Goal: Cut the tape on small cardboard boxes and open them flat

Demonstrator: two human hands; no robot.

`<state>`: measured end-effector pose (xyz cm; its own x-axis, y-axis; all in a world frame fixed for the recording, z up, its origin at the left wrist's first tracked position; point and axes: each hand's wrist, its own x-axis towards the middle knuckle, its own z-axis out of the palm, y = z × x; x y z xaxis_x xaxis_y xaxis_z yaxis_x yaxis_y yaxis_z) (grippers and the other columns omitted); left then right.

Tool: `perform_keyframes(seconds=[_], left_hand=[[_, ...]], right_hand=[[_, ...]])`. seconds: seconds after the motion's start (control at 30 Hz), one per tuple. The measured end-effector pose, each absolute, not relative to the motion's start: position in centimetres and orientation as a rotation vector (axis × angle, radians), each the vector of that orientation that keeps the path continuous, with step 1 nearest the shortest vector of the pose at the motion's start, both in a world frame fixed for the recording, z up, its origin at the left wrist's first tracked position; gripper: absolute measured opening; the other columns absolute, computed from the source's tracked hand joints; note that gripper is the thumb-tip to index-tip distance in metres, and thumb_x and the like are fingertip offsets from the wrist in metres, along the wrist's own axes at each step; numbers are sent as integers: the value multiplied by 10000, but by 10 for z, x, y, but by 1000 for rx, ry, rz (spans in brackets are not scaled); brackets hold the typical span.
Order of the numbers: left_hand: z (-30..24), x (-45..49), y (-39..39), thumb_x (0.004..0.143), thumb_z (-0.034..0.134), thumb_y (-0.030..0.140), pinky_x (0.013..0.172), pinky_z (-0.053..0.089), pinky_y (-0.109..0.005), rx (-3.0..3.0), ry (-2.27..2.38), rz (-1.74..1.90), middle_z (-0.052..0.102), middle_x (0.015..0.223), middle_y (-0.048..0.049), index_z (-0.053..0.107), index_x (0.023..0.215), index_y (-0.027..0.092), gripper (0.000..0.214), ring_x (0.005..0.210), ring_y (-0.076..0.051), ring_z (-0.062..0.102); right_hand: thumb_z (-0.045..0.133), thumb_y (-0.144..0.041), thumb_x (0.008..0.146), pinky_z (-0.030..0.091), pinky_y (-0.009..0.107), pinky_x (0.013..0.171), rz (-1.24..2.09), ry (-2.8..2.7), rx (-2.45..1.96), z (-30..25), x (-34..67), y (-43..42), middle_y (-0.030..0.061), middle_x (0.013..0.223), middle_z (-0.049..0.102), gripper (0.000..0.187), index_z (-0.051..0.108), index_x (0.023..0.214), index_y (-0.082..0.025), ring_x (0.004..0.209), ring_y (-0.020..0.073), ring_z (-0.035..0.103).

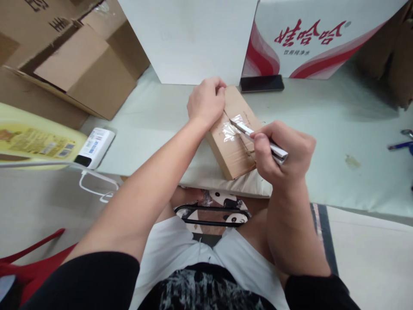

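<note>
A small brown cardboard box (pixel 232 158) lies at a slant near the front edge of the table. Clear tape (pixel 227 131) crosses the middle of its top, along a seam. My left hand (pixel 206 102) is closed over the far left edge of the box, its fingertips partly hidden. In my right hand (pixel 285 150) is a utility knife (pixel 247 131) with a pale handle, held like a pen. Its tip points to the far left and meets the seam at the tape.
Behind the box stand a white carton (pixel 200 38) and a red-and-white carton (pixel 300 51), with a black phone (pixel 262 83) before them. Leftward are open brown cartons (pixel 100 73), a yellow bottle (pixel 38 137) and a white power bank (pixel 97 146) with a cable. A pen (pixel 400 146) lies far right.
</note>
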<state>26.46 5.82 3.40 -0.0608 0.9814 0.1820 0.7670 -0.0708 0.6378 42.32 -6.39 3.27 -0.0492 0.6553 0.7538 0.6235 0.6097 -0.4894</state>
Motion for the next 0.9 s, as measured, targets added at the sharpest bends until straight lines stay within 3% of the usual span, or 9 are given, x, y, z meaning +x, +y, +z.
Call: perform_keyframes(seconds=[0.23, 0.67, 0.9], left_hand=[[34, 266, 58, 943, 531, 242, 1007, 498, -395, 1894, 1847, 880, 790, 1134, -38, 760, 993, 307, 244, 1091, -273, 687], [31, 265, 61, 925, 562, 259, 1018, 499, -431, 1888, 1825, 912, 788, 1093, -38, 760, 956, 315, 209, 1083, -300, 682], [31, 266, 60, 941, 540, 271, 1012, 512, -401, 1913, 1813, 899, 793, 1118, -34, 767, 996, 308, 237, 1084, -276, 686]], right_hand=[[540, -153, 862, 290, 265, 435, 64, -1688, -1054, 43, 423, -71, -52, 513, 427, 231, 540, 643, -224, 434, 85, 347], [525, -208, 907, 356, 247, 498, 271, -1605, -1149, 31, 422, -63, -42, 568, 518, 235, 548, 673, -210, 501, 82, 437], [537, -187, 877, 294, 264, 461, 212, -1532, -1087, 30, 420, -66, -43, 519, 450, 256, 521, 623, -212, 464, 82, 378]])
